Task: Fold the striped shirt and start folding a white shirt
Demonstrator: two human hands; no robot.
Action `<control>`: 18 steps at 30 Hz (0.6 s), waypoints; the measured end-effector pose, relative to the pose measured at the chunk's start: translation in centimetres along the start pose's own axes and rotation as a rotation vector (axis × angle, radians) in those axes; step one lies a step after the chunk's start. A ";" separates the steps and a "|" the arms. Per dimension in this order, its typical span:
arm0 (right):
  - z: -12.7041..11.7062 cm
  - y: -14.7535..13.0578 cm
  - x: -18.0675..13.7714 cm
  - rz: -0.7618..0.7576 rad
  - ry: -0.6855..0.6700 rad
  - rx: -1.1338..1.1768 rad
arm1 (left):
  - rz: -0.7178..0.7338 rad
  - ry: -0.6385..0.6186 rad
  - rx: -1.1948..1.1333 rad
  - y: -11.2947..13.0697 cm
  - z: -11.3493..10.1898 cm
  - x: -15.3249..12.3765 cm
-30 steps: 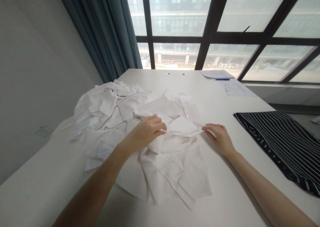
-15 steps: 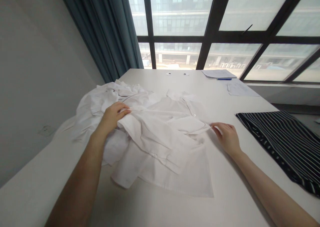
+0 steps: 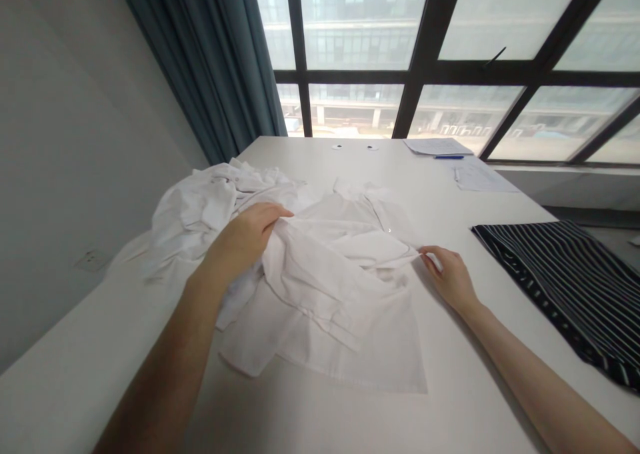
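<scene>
A white button-front shirt [image 3: 345, 307] of thin woven cloth lies half-spread and rumpled in the middle of the white table [image 3: 465, 401], its lower hem flat toward the person and its collar end pointing away toward the window. The left hand [image 3: 245, 237] is closed on a raised fold along the shirt's left side, fingers curled over the cloth and lifting it a little off the surface, so that a long crease runs from the fingers across the garment. The right hand [image 3: 450, 277] rests low on the table at the shirt's right edge, its fingertips pinched narrow on a pointed corner of the fabric and drawing it taut outward. Just beside the left hand, and touching the shirt, sits a crumpled heap of white garments [image 3: 200, 204] that reaches to the table's left edge. Well apart on the right lies a black cloth with thin white stripes [image 3: 565, 281], flat and hanging partly over the table's side. At the far end of the table are a stack of white paper sheets [image 3: 437, 147] with a blue pen [image 3: 449, 157] at its near edge, a separate loose sheet [image 3: 480, 177] near them, and two small round discs [image 3: 353, 148]. Behind stand a teal curtain [image 3: 215, 61] and a dark-framed window [image 3: 425, 47].
</scene>
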State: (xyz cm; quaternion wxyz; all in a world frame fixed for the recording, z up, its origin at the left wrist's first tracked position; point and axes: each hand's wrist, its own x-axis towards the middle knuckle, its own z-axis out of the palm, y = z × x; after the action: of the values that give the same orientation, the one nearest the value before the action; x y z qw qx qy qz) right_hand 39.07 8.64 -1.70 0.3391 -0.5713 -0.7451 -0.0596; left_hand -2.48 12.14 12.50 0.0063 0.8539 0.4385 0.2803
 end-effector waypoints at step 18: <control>0.1 0.0 0.0 0.032 -0.029 0.037 | 0.262 -0.304 0.046 5.0 6.4 -0.4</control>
State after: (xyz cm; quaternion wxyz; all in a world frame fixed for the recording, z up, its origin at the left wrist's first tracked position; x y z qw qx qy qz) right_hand 39.06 8.70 -1.79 0.3399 -0.5775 -0.7416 -0.0322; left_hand 4.16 10.29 8.23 0.0164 0.9360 0.3239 0.1367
